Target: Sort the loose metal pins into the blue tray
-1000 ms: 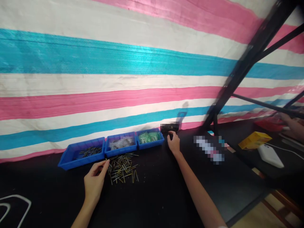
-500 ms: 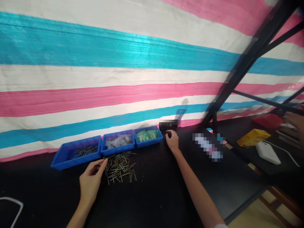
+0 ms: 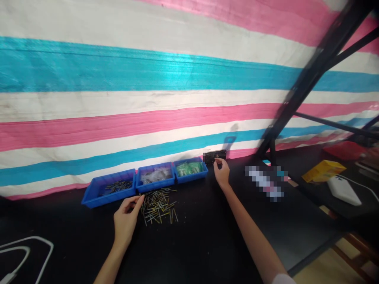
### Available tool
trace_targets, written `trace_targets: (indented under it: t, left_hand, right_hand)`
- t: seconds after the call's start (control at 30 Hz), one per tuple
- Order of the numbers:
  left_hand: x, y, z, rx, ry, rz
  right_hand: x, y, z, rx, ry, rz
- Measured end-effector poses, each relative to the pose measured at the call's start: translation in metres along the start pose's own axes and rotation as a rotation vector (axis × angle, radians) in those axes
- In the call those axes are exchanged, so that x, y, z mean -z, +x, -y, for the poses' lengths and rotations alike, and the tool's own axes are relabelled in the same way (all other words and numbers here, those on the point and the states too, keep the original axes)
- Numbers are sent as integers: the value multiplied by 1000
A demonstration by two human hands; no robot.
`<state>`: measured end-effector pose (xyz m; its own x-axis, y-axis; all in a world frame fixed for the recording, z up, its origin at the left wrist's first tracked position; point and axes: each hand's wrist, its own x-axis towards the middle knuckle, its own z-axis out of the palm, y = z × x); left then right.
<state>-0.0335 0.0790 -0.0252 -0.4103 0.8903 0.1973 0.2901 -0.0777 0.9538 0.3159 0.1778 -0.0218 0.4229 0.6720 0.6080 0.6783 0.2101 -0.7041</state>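
Note:
A loose pile of thin metal rods (image 3: 158, 205), some with yellowish ends, lies on the black table. At its left edge is my left hand (image 3: 126, 221), thumb and fingertips pinched together; anything between them is too small to make out. My right hand (image 3: 222, 175) is closed with its fingertips in front of a black phone-like slab (image 3: 211, 157) that leans against the striped sheet. Whether they touch it or hold something small, I cannot tell. Behind the pile, a blue tray (image 3: 91, 197) contains more rods, the middle tray (image 3: 156, 185) clear plastic bags, and the right tray (image 3: 192, 177) green-tinted bags.
A striped plastic sheet (image 3: 118, 106) hangs behind the table. On the right are a black metal frame (image 3: 304, 79), a blurred-out item (image 3: 265, 183), a yellow box (image 3: 322, 170) and a white device (image 3: 345, 190). A white cable (image 3: 44, 240) lies at lower left.
The view has turned left, so the table things appear farther right. My right fingertips have risen in front of the black slab. My left hand stays by the pile, still pinched.

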Motion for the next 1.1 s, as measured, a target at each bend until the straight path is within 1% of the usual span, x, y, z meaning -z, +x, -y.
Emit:
trace_targets:
  t: [0.07, 0.13, 0.2, 0.3, 0.4, 0.43, 0.5, 0.6, 0.63, 0.73, 0.83, 1.0, 1.1]
  left_hand:
    - [0, 0, 2, -29, -3, 21]
    - [0, 0, 3, -63, -6, 48]
    - [0, -1, 2, -101, -13, 70]
    - [-1, -4, -2, -166, -32, 91]
    - [-3, -8, -10, -220, -78, 110]
    - [-3, -10, -12, -232, -100, 121]
    - [-3, -13, -17, -233, -134, 147]
    - [-3, -18, -21, -186, -185, 163]
    - [-4, -19, -22, -166, -206, 172]
    - [-6, -23, -22, -129, -246, 209]
    - [-8, -26, -21, -124, -263, 260]
    - [-9, -28, -22, -147, -245, 341]
    - [-8, -28, -24, -164, -229, 355]
  right_hand:
    - [2, 3, 18, 20, 40, -19]
    - [2, 1, 41, 39, 75, -18]
    - [2, -6, 67, 61, 149, 24]
    - [-2, -26, 109, 111, 253, 160]
    - [-7, -53, 145, 129, 350, 350]
    - [-9, -62, 153, 112, 390, 416]
    - [-13, -81, 165, 29, 445, 570]
    - [-21, -106, 171, -105, 514, 837]
    - [-22, -113, 171, -140, 532, 873]
    - [-23, -130, 168, -170, 586, 880]
    - [-20, -140, 166, -206, 665, 882]
    - [-17, -147, 159, -258, 743, 896]
    - [-16, -146, 155, -258, 725, 861]
